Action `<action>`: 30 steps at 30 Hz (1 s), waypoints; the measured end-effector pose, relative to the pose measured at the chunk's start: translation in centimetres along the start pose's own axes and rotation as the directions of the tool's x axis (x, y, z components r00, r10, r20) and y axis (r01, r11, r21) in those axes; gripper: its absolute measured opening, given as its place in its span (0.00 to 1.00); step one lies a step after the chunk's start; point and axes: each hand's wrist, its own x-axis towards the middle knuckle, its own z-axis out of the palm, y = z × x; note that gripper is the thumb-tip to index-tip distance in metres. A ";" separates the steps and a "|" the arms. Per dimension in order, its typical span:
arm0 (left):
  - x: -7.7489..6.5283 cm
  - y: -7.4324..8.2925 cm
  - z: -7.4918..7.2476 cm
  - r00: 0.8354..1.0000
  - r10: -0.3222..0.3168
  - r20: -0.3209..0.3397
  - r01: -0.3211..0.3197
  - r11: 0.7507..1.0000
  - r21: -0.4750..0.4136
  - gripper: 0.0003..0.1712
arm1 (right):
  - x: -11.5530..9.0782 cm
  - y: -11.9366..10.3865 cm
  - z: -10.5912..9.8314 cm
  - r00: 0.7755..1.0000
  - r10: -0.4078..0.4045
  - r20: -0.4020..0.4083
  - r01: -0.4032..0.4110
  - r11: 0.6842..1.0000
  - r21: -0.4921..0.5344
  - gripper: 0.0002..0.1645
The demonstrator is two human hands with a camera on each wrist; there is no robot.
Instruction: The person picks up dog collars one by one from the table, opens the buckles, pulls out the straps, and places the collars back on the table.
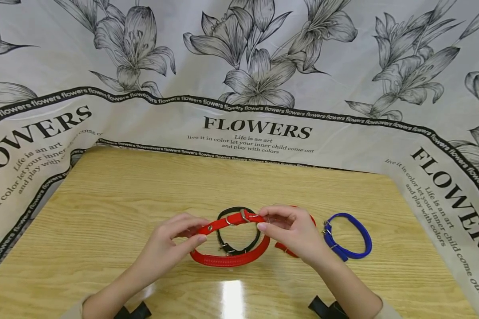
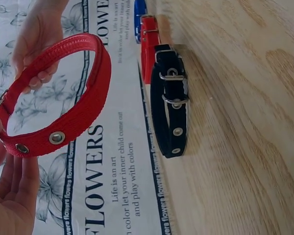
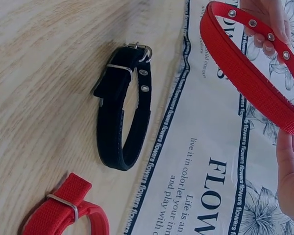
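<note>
Both hands hold a red collar (image 1: 231, 261) up above the table, its loop hanging down between them. At its left end, my left hand (image 1: 171, 241) pinches the strap between thumb and fingers, beside a metal eyelet. My right hand (image 1: 297, 232) pinches the strap at the other end, just right of the metal buckle (image 1: 244, 215). Metal eyelets on the strap show in both wrist views. Behind the held loop lies a black collar (image 3: 110, 127) with a metal buckle and rings. Part of a second red collar (image 1: 287, 250) is hidden behind my right hand.
To the right on the wooden table (image 1: 143, 186) lies a blue collar (image 1: 368, 241), formed into a loop. A white floral cloth (image 1: 255, 146) with printed words rises around the back and sides of the table. Dark straps (image 1: 329, 309) show near both forearms.
</note>
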 end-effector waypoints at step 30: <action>1.4 0.2 0.7 0.976 0.201 0.089 -0.206 0.977 0.052 0.17 | 0.4 0.5 0.2 0.994 -0.055 0.098 0.065 0.993 -0.099 0.13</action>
